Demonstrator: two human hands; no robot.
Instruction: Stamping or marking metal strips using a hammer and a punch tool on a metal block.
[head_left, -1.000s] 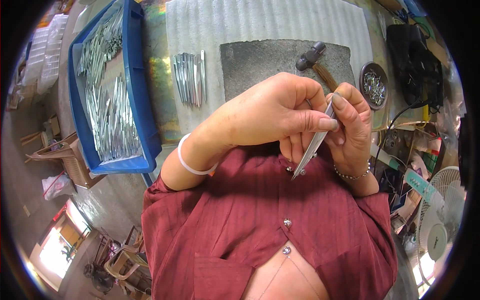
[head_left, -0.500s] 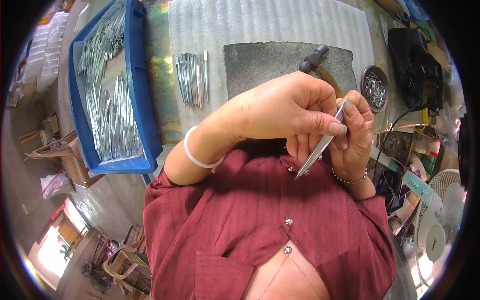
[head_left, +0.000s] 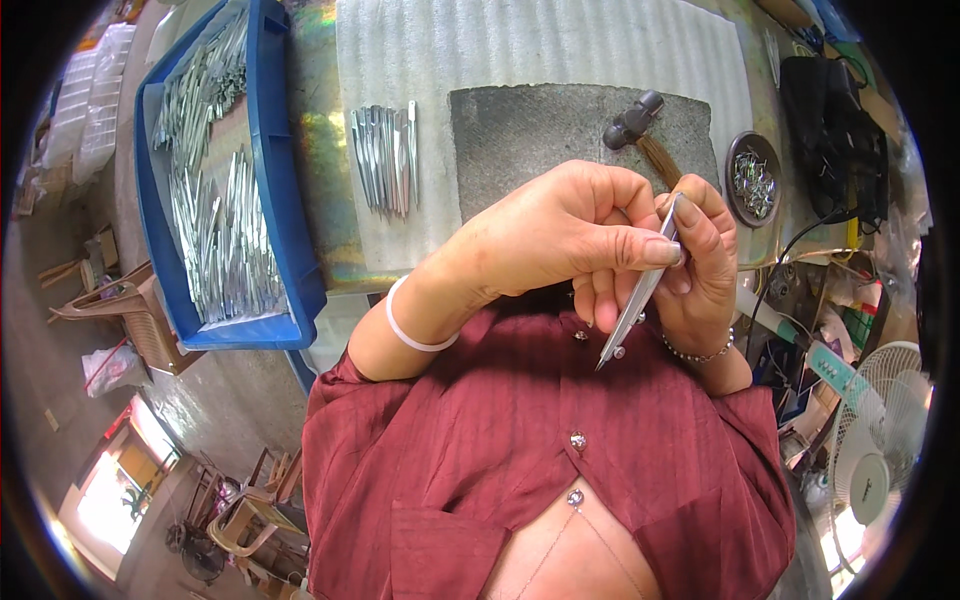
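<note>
A slim silver metal tool [head_left: 627,322], tapered and tweezer-like with small round knobs on its side, is held tilted in front of my chest, point downward. My left hand [head_left: 590,230] pinches its upper part between thumb and fingers. My right hand [head_left: 706,245] grips the top end, thumb near the tip; its other fingers are curled behind and partly hidden. Just beyond my hands, a hammer [head_left: 630,122] with a dark head and wooden handle lies on a grey textured plate [head_left: 520,140].
Several slim silver strips [head_left: 385,160] lie side by side on white foam sheeting [head_left: 430,50]. At left stands a blue tray [head_left: 290,210] full of similar strips. A round dark dish [head_left: 735,205] of small metal parts is at right, near a black bag [head_left: 815,150] and a fan [head_left: 875,430].
Both hands have shifted slightly, with the tool tilting a little more upright and its point moving a bit lower. More of the hammer now shows. The grip stays the same.
</note>
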